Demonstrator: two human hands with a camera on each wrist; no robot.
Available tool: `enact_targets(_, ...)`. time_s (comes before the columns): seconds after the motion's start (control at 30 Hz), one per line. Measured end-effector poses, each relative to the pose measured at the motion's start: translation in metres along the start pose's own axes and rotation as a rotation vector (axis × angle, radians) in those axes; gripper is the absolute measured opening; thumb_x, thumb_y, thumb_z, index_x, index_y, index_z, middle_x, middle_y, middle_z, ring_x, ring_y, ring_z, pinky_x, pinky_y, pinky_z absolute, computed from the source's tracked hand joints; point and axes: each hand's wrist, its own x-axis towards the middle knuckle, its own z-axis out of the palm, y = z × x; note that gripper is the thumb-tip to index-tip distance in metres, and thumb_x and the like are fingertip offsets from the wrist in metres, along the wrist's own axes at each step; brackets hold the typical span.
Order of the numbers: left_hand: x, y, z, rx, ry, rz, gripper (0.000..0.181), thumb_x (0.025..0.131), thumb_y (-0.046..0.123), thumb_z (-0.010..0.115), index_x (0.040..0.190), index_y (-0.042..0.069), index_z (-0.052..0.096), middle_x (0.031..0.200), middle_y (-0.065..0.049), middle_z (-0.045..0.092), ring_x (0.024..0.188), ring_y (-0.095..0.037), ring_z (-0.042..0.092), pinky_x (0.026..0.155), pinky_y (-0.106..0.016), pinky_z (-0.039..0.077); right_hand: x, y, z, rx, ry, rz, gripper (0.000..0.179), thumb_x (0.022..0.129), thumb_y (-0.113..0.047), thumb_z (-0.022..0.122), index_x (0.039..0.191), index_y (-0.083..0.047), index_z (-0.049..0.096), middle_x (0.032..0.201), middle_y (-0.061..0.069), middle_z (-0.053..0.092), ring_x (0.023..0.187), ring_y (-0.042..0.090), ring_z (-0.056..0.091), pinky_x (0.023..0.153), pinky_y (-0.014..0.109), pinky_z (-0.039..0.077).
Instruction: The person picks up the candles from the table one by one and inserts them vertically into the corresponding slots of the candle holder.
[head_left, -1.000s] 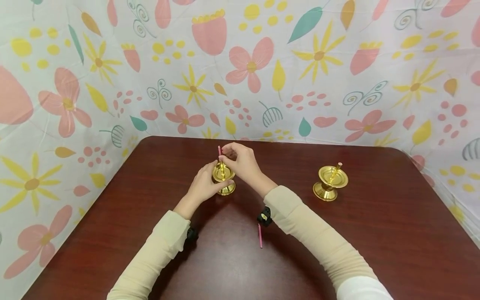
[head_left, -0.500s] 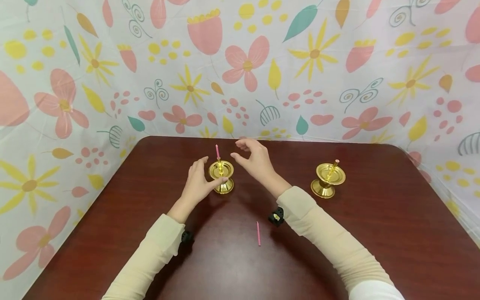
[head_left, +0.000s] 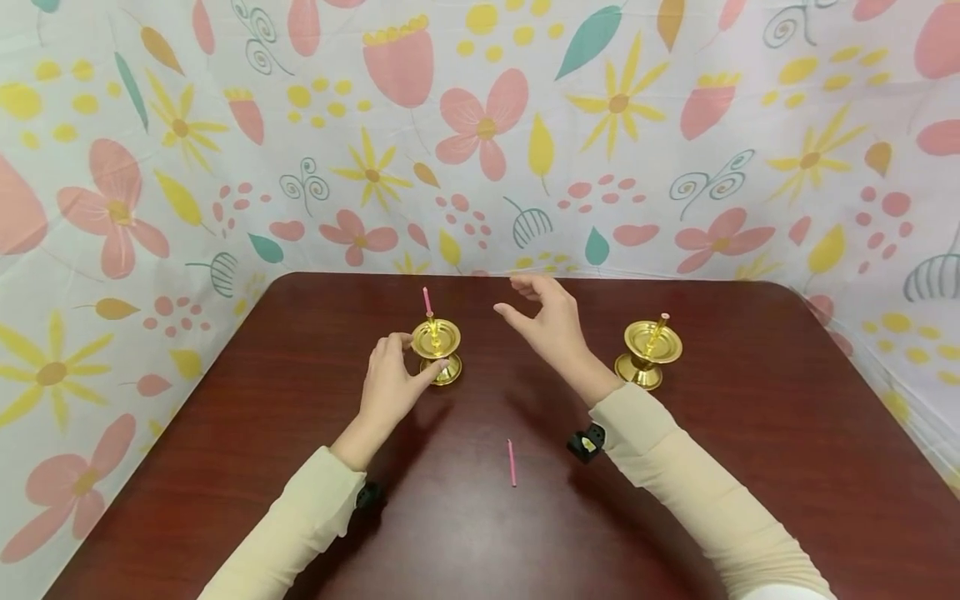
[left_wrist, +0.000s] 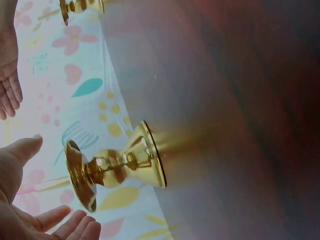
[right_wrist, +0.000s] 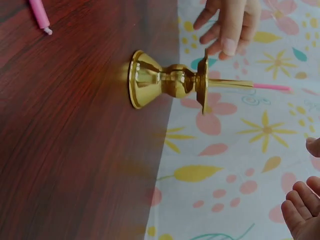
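A brass candle holder (head_left: 446,370) stands upright on the left of the table in the head view, with a thin pink candle (head_left: 427,300) upright in its stem. My left hand (head_left: 388,383) is beside the holder's dish, thumb and fingers spread. In the left wrist view a gap shows between the thumb and the holder (left_wrist: 115,167). To the right of that holder, my right hand (head_left: 555,325) is raised with loosely bent fingers and holds nothing. A second brass holder (head_left: 648,346), without a candle, stands further right. A loose pink candle (head_left: 512,463) lies between the forearms.
The dark wooden table (head_left: 480,542) has rounded far corners. A white cloth (head_left: 480,217) with printed flowers hangs behind it and along the left side. A black wrist camera (head_left: 587,443) sits under the right sleeve cuff.
My right hand has come away from the candle and moved right. The candle stays upright in the left holder. My left hand has drawn slightly left and down.
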Motion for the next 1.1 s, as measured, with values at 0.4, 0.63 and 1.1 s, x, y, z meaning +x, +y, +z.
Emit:
enact_targets(0.4, -0.016, 0.018, 0.0, 0.046, -0.039, -0.003, 0.058, 0.071, 0.044, 0.08, 0.104, 0.002, 0.057, 0.094, -0.012, 0.058, 0.078, -0.023, 0.051, 0.064, -0.036, 0.044, -0.014, 0.002, -0.033, -0.03, 0.112, -0.015, 0.044, 0.073, -0.011, 0.082, 0.11, 0.004, 0.063, 0.108, 0.019, 0.064, 0.1, 0.033, 0.059, 0.089, 0.044, 0.047)
enact_targets(0.63, -0.025, 0.035, 0.007, 0.04, -0.174, 0.001, 0.054, 0.073, 0.048, 0.078, 0.101, 0.006, 0.058, 0.099, -0.011, 0.061, 0.076, -0.021, 0.056, 0.067, -0.038, 0.048, -0.025, 0.003, -0.051, -0.088, 0.154, -0.019, 0.049, 0.073, -0.012, 0.083, 0.114, 0.005, 0.062, 0.11, 0.021, 0.062, 0.102, 0.036, 0.054, 0.088, 0.046, 0.042)
enact_targets(1.1, -0.039, 0.052, 0.031, 0.12, -0.359, 0.102, 0.045, 0.075, 0.042, 0.078, 0.094, 0.007, 0.058, 0.09, -0.005, 0.065, 0.077, -0.019, 0.062, 0.061, -0.034, 0.048, -0.042, 0.009, -0.087, -0.15, 0.266, 0.119, 0.059, 0.071, -0.01, 0.083, 0.121, 0.006, 0.056, 0.118, 0.023, 0.056, 0.106, 0.037, 0.048, 0.088, 0.046, 0.037)
